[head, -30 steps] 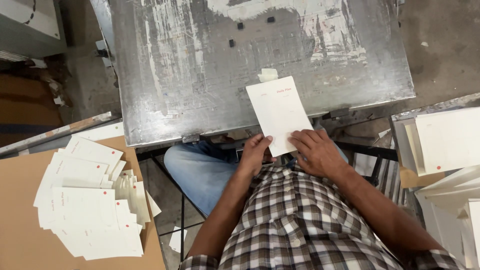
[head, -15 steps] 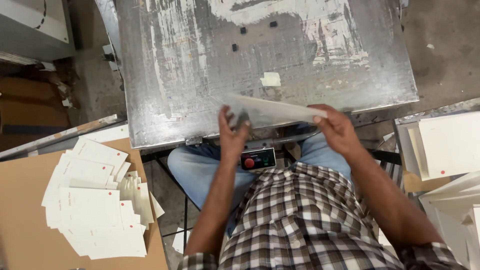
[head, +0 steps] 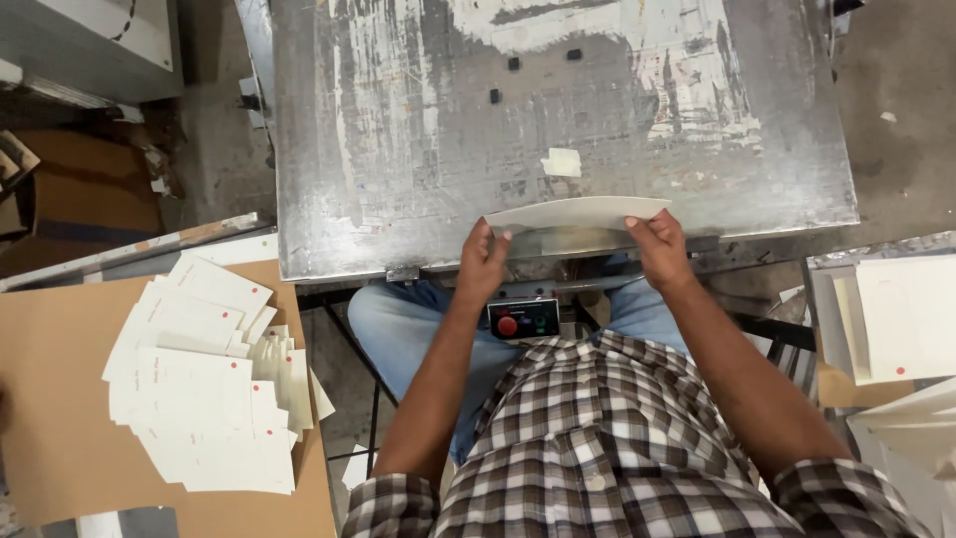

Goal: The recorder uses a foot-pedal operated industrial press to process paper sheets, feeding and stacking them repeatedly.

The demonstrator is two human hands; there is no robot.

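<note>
1 cream card sheet [head: 578, 212], flat on the lap edge 1 second back, now lifted level above the near edge of the worn metal table [head: 558, 110], seen almost edge-on. Pinched at its ends: left hand [head: 485, 261] fingers closed on 1 end, right hand [head: 657, 249] on the other. Counted: 2 hands, 1 held sheet, 1 control box [head: 523, 319] with 1 red button, 1 fanned pile of printed cards [head: 199, 389] on brown board, more stacked sheets [head: 901, 319] at right.

Head view, steeply down, close

Two hands, one bent card [head: 578, 212], one metal table [head: 398, 149], three black studs (small) [head: 514, 64].
</note>
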